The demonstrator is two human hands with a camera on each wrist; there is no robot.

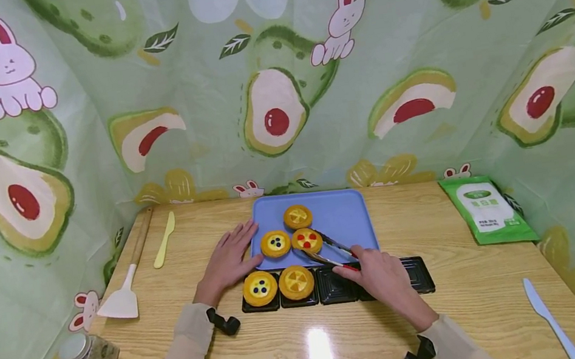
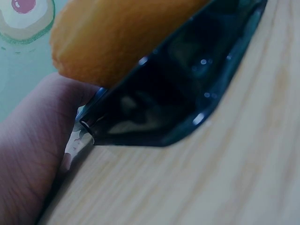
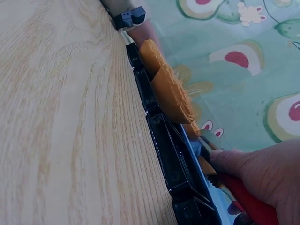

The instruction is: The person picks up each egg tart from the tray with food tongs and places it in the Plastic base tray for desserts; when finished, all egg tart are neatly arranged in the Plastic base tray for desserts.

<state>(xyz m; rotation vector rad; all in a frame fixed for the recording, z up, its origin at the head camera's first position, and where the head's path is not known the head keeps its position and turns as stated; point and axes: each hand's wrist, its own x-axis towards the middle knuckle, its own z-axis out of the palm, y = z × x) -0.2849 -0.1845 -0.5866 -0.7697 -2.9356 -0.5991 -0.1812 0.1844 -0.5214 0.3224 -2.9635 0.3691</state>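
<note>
My right hand [image 1: 384,275] grips red-handled tongs [image 1: 337,248], whose tips lie on both sides of a tart with red dots [image 1: 307,240] on the blue tray [image 1: 344,214]. Beside it on that tray are a tart with dark blue dots [image 1: 276,243] and a tart with yellow wedges [image 1: 297,216]. My left hand [image 1: 228,258] rests at the tray's left edge, fingers extended. In front, a row of black compartments [image 1: 335,286] holds another blue-dotted tart [image 1: 260,288] and another wedge-topped tart [image 1: 296,282] at its left end. The right hand partly covers the row's right half.
On the left lie a wooden-handled spatula [image 1: 122,298], a yellow knife [image 1: 165,239] and a lidded glass jar [image 1: 94,354]. To the right are a green-and-white packet [image 1: 486,208] and a pale blue knife [image 1: 546,315]. A patterned curtain [image 1: 186,83] surrounds the wooden table [image 1: 268,354].
</note>
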